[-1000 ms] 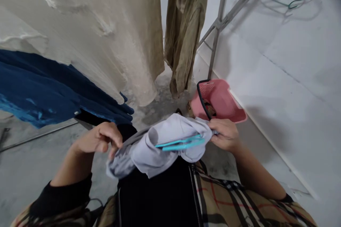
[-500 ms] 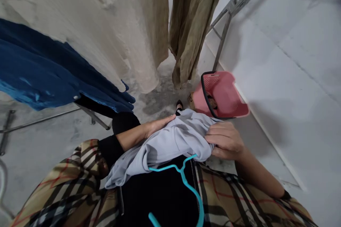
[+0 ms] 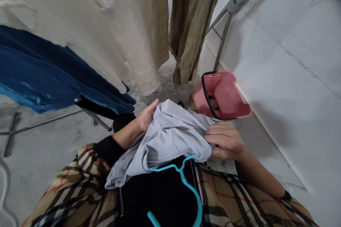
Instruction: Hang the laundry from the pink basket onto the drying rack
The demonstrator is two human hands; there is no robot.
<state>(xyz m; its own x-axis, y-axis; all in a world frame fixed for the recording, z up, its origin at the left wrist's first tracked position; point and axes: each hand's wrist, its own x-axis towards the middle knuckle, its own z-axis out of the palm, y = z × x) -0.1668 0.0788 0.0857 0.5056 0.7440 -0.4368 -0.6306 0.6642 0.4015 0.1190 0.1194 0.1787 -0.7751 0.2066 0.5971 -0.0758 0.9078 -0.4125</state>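
Drawn back toward the person's left since half a second ago, the left hand no longer lies flat along the far side of the grey garment but stands at its left edge, and the cloth beside it now rises to a peak. That hand is only loosely bent, one digit pointing up along the fold; the other fingers are hidden by the fabric, so I cannot tell whether they have hold of it. The right hand has hardly shifted: its fingers are curled closed over the garment's right end, pinching a gathered bunch of cloth. Between the two hands the garment lies crumpled across the lap, over the black top, with its lower left corner trailing back below the left wrist. A turquoise hanger sticks out of its near side (both arms vanish into the folds), its hook curving down toward the body, and neither hand is seen touching the hook. Just beyond the right hand, a pink basket stands on the floor near the wall, while a blue garment hangs well to the left of the left hand.
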